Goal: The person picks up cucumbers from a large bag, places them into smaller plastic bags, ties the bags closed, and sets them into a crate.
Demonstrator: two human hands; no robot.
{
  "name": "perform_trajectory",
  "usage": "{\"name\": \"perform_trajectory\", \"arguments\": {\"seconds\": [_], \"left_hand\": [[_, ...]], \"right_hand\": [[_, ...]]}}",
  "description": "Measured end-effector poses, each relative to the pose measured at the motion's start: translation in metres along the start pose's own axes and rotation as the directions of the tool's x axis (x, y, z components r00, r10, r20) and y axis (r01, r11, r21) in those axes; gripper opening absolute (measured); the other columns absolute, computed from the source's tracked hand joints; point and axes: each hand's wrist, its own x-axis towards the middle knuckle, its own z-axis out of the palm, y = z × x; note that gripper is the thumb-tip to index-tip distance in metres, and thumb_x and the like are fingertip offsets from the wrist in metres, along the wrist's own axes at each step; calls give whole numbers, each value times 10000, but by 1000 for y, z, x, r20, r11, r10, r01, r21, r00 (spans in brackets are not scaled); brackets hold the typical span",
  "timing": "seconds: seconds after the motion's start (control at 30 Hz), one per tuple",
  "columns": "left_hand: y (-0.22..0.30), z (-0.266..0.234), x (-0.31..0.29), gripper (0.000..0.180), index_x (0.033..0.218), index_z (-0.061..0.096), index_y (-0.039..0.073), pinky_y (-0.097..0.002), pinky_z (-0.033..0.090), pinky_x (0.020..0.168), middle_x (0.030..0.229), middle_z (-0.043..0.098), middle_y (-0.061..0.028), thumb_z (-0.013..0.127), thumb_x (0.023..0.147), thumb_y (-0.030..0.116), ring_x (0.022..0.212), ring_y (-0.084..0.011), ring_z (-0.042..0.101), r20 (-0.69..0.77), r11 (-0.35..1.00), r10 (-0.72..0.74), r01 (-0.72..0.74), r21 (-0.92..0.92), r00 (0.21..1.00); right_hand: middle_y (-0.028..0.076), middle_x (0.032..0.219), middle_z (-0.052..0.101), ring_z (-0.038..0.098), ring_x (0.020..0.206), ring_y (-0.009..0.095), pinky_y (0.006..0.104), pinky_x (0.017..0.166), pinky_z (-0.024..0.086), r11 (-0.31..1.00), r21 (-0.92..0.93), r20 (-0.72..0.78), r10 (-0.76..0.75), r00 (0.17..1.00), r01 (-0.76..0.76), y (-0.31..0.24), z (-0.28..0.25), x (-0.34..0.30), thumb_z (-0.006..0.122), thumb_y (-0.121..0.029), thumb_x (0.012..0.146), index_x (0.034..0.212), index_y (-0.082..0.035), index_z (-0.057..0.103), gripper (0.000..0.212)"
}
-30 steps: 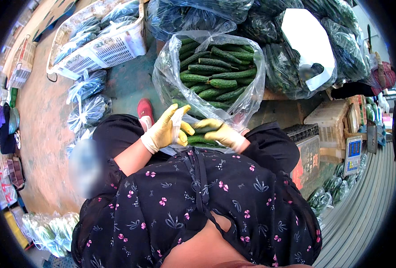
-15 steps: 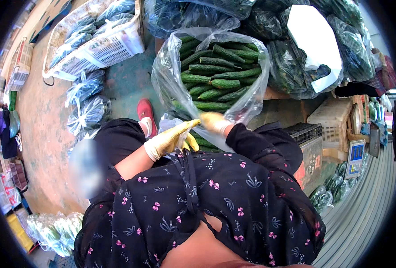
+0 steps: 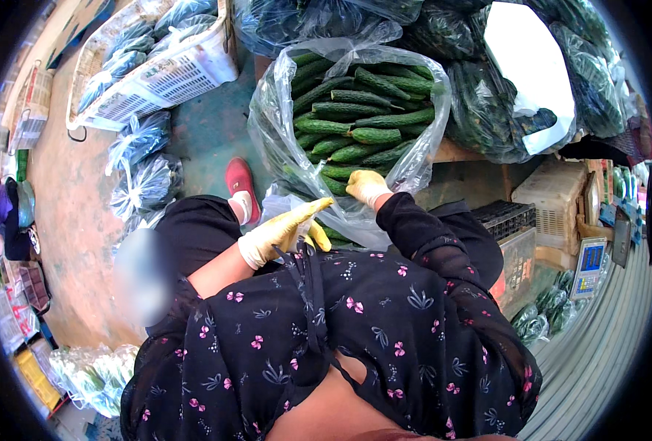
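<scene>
A large clear plastic bag [image 3: 267, 125] full of green cucumbers [image 3: 363, 117] stands open in front of me. My right hand [image 3: 366, 185], in a yellow glove, reaches onto the near part of that bag, resting against the cucumbers there; whether it grips one I cannot tell. My left hand [image 3: 285, 231], also gloved yellow, is over my lap with fingers stretched flat over a smaller clear bag [image 3: 282, 202] with cucumbers [image 3: 333, 234] in it.
A white plastic crate [image 3: 157, 73] with bagged greens sits at the back left, with tied bags [image 3: 142, 176] on the floor beside it. More dark bags of greens [image 3: 502, 95] stand at the back right. A scale [image 3: 587, 264] and boxes are at my right.
My right hand has left my lap and reached forward to the big cucumber bag. My left hand stayed near the lap, its fingers flattening out.
</scene>
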Motion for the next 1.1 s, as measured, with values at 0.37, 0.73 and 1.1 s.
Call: {"name": "perform_trajectory", "arguments": {"seconds": [0.37, 0.73, 1.1], "left_hand": [[-1, -4, 0, 728, 1535, 298, 151, -266, 488, 663, 927, 673, -175, 435, 973, 594, 769, -179, 631, -6, 998, -8, 9, 62, 1000], [-8, -11, 2, 725, 1524, 300, 180, -302, 493, 640, 956, 664, -192, 433, 961, 616, 726, -207, 620, 44, 999, 12, -14, 44, 999], [-20, -22, 7, 789, 1513, 295, 155, -429, 571, 637, 943, 674, -242, 448, 929, 661, 636, -299, 685, 54, 987, 69, -60, -151, 996]], "right_hand": [[174, 1015, 630, 618, 1001, 366, 439, 855, 512, 993, -18, -233, -121, 965, 120, -27, 2, -21, 753, -213, 708, 1013, -60, 649, 356], [59, 890, 632, 612, 769, 191, 301, 681, 493, 866, 327, -717, -32, 696, 377, 14, -92, -107, 794, -101, 781, 1015, -41, 588, 317], [-82, 504, 377, 288, 424, 69, 227, 417, 264, -539, 773, -52, -579, 813, -335, -7, -51, -133, 460, -650, 917, 867, -34, 622, 639]]}}
